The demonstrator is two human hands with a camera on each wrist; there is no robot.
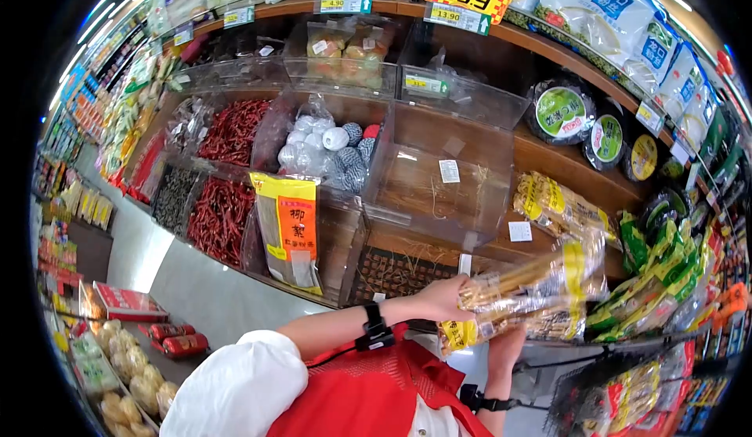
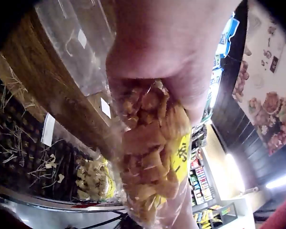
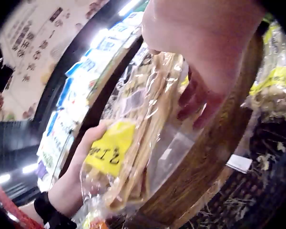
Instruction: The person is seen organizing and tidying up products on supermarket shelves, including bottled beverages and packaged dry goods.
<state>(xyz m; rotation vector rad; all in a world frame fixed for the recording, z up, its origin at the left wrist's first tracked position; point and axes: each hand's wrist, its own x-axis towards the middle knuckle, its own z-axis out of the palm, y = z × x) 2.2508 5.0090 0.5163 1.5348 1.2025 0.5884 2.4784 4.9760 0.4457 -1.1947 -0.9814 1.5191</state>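
In front of the body, clear bags of dried bean curd sticks (image 1: 533, 284) with yellow labels are held over the shelf edge, apparently two, overlapping. My left hand (image 1: 448, 300) grips them at the left end, its thumb along the wrapper. In the left wrist view, the cut ends of the sticks (image 2: 148, 138) press against the plastic below the palm. My right hand (image 1: 507, 347) supports them from below in the head view. Seen by the right wrist camera, the right hand (image 3: 205, 52) has thumb and curled fingers about the bag's upper end, near its yellow label (image 3: 113, 148).
More bagged sticks (image 1: 560, 202) lie on the wooden shelf at right, beside green packets (image 1: 658, 280). Clear bins hold dried chillies (image 1: 223, 218) and wrapped balls (image 1: 329, 143). A yellow-orange noodle packet (image 1: 290, 229) stands in front. A black mesh basket (image 1: 568, 398) holds bags at lower right.
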